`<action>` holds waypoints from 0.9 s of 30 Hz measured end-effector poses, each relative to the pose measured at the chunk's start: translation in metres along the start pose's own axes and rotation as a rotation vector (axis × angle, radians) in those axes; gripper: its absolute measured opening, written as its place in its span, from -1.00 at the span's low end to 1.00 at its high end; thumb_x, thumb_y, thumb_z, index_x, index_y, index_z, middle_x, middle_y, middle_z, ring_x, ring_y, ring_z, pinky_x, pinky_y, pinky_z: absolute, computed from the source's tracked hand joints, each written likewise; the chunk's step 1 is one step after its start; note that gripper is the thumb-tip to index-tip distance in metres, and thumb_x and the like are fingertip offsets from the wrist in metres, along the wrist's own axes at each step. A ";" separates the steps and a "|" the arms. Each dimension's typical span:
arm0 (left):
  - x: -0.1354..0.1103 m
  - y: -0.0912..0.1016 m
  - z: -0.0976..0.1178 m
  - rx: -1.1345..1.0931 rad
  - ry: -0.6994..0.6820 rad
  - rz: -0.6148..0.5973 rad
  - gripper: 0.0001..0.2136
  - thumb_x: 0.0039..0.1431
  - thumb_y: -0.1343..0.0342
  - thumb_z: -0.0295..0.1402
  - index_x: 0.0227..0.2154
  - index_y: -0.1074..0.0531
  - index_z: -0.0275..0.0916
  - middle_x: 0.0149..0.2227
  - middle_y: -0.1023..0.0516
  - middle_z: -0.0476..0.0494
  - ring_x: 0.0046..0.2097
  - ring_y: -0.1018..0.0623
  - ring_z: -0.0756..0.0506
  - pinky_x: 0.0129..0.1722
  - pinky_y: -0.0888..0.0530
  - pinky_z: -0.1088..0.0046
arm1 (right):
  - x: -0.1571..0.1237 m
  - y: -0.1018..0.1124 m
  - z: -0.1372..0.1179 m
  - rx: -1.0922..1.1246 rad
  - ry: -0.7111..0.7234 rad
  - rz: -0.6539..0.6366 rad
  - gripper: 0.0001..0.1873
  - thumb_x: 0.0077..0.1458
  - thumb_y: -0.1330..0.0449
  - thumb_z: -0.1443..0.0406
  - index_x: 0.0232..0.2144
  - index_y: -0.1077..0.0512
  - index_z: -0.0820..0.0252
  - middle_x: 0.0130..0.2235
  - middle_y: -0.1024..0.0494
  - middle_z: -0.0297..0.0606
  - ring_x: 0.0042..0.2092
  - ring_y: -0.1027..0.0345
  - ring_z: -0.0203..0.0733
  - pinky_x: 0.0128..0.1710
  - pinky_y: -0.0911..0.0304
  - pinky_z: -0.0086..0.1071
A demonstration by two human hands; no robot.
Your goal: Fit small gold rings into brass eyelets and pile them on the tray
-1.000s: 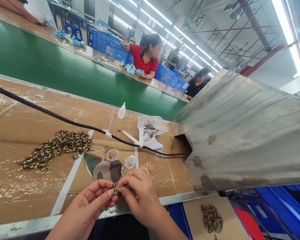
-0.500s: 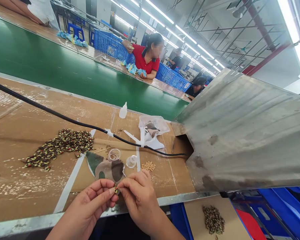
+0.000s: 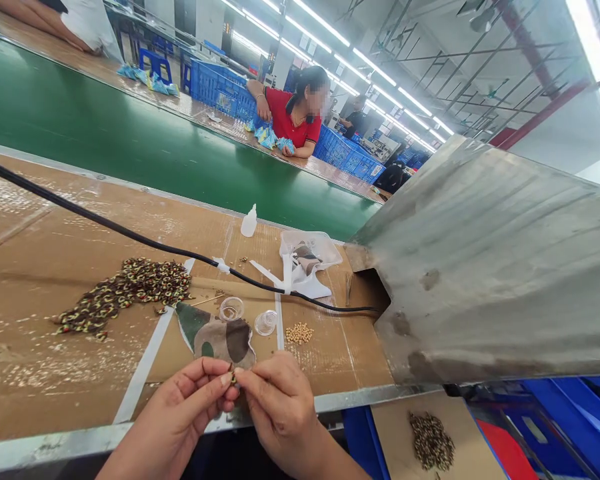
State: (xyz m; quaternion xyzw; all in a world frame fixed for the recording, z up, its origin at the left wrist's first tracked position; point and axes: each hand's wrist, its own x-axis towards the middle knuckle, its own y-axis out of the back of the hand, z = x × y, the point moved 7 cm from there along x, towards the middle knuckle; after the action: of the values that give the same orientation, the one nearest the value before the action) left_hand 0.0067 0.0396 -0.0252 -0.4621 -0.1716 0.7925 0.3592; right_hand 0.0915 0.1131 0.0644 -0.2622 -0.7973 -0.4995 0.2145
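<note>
My left hand (image 3: pixel 193 407) pinches a small dark-and-yellow piece (image 3: pixel 233 377) between thumb and fingers, above the table's front edge. Thumb and forefinger of my right hand (image 3: pixel 280 393) press together on that same piece from the other side; the fingertips cover most of it. Just beyond my hands a camouflage cloth (image 3: pixel 213 337) lies flat. A pile of similar dark-and-yellow pieces (image 3: pixel 135 290) is spread to the left. Right of the cloth are two small clear plastic cups (image 3: pixel 265 323) and a little heap of tan beads (image 3: pixel 299 333).
A black cable (image 3: pixel 130 233) crosses the table into a large metal housing (image 3: pixel 480 280). Farther back stand a white squeeze bottle (image 3: pixel 249 222) and a clear tray (image 3: pixel 325 247). A green conveyor belt (image 3: pixel 155 147) separates me from a person in red (image 3: pixel 293 120). More pieces (image 3: pixel 431 440) lie at lower right.
My right hand has turned slightly, its fingers now closer over the small piece. The left hand keeps its pinch. Across the belt, the person's raised hand has come down.
</note>
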 end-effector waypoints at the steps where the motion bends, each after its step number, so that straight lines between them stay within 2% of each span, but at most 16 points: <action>1: 0.000 0.000 0.000 0.008 -0.004 -0.003 -0.57 -0.41 -0.45 -0.27 -0.45 -0.40 -0.31 -0.49 -0.47 -0.05 -0.42 -0.45 0.02 -0.36 -0.44 0.55 | 0.000 0.000 0.000 -0.003 0.007 0.000 -0.66 0.07 -0.11 0.52 -0.08 -0.37 0.26 -0.31 -0.45 -0.26 -0.28 -0.21 -0.40 -0.27 -0.18 -0.44; 6: -0.002 -0.002 0.002 0.019 -0.020 0.031 -0.51 -0.46 -0.46 -0.24 -0.43 -0.38 -0.30 -0.47 -0.46 0.00 -0.41 -0.46 0.03 -0.34 -0.45 0.55 | -0.004 0.000 0.002 0.016 -0.043 0.000 -0.66 0.08 -0.12 0.49 -0.07 -0.41 0.20 -0.31 -0.45 -0.28 -0.27 -0.23 -0.41 -0.25 -0.21 -0.46; 10: -0.001 -0.002 -0.001 0.038 -0.038 0.046 -0.47 -0.50 -0.47 -0.24 -0.41 -0.36 -0.28 -0.46 -0.45 0.03 -0.40 -0.46 0.03 -0.33 -0.45 0.56 | -0.009 0.000 0.014 0.158 -0.247 0.030 -0.70 0.09 -0.14 0.45 -0.12 -0.46 0.13 -0.29 -0.44 -0.30 -0.25 -0.29 -0.46 -0.25 -0.25 -0.56; 13: 0.002 -0.001 -0.003 0.101 -0.099 0.010 -0.51 -0.40 -0.44 -0.19 -0.40 -0.35 -0.25 -0.46 -0.43 0.04 -0.40 -0.44 0.05 -0.34 -0.44 0.60 | -0.014 -0.003 0.023 0.258 -0.409 0.056 -0.83 0.03 -0.20 0.41 -0.26 -0.48 0.20 -0.35 -0.40 -0.31 -0.33 -0.27 -0.50 -0.34 -0.22 -0.63; 15: 0.004 0.001 -0.004 0.166 -0.161 0.008 -0.53 -0.35 -0.41 -0.15 -0.40 -0.35 -0.25 -0.45 -0.43 0.03 -0.40 -0.43 0.05 -0.35 -0.43 0.61 | -0.016 -0.005 0.025 0.274 -0.449 0.057 -0.91 0.00 -0.21 0.39 -0.36 -0.47 0.24 -0.41 -0.37 -0.32 -0.38 -0.24 -0.51 -0.40 -0.18 -0.64; 19: 0.004 0.005 -0.002 0.294 -0.294 0.037 -0.57 -0.31 -0.39 -0.10 -0.43 -0.39 -0.25 -0.42 -0.48 -0.05 -0.38 -0.47 0.01 -0.33 -0.47 0.60 | -0.017 -0.006 0.022 0.263 -0.433 0.066 -0.95 0.01 -0.20 0.42 -0.40 -0.45 0.24 -0.42 -0.38 -0.35 -0.39 -0.23 -0.53 -0.40 -0.15 -0.66; 22: 0.000 0.008 -0.003 0.366 -0.315 0.059 -0.59 -0.29 -0.38 -0.10 -0.43 -0.42 -0.25 -0.32 -0.53 -0.13 -0.30 -0.52 -0.06 -0.23 -0.51 0.56 | -0.018 -0.003 0.019 0.185 -0.369 0.067 -0.94 0.04 -0.19 0.41 -0.36 -0.44 0.21 -0.37 -0.40 -0.35 -0.32 -0.25 -0.50 -0.32 -0.18 -0.61; 27: -0.003 0.011 -0.003 0.407 -0.306 0.079 -0.59 -0.29 -0.37 -0.08 -0.43 -0.42 -0.22 -0.26 -0.54 -0.13 -0.21 -0.54 -0.09 -0.16 -0.52 0.58 | -0.019 0.001 0.013 0.066 -0.227 0.060 -0.91 0.08 -0.18 0.41 -0.30 -0.39 0.19 -0.33 -0.41 -0.34 -0.25 -0.22 -0.42 -0.21 -0.15 -0.49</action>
State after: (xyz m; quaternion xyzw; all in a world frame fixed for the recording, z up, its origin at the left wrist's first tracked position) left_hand 0.0061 0.0297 -0.0318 -0.2614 -0.0430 0.8847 0.3835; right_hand 0.1055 0.1215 0.0481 -0.3336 -0.8243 -0.4335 0.1460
